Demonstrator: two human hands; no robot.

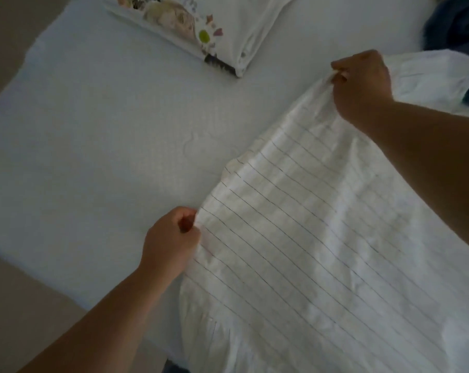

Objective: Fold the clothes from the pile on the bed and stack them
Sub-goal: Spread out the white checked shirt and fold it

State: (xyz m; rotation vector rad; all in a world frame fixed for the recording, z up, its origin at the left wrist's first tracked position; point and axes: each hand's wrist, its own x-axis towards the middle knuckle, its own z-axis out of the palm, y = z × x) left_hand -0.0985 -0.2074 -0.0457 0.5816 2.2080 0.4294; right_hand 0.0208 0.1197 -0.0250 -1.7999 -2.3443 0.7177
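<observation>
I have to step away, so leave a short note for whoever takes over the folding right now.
Left hand pinches the near edge of the white striped garment; right hand grips its far edge.
The garment is stretched between them over the bed, not yet folded.
A folded printed white garment lies at the far side.
Dark clothes and another white piece wait at the right.
Left: fold this one, stack it, then the rest.

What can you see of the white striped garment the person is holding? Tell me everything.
The white striped garment looks like thin, creased fabric crossed by fine dark lines. It lies partly spread on the bed, its near part running out of view. The left hand pinches its left edge; the right hand has a grip on its far, bunched corner.
</observation>
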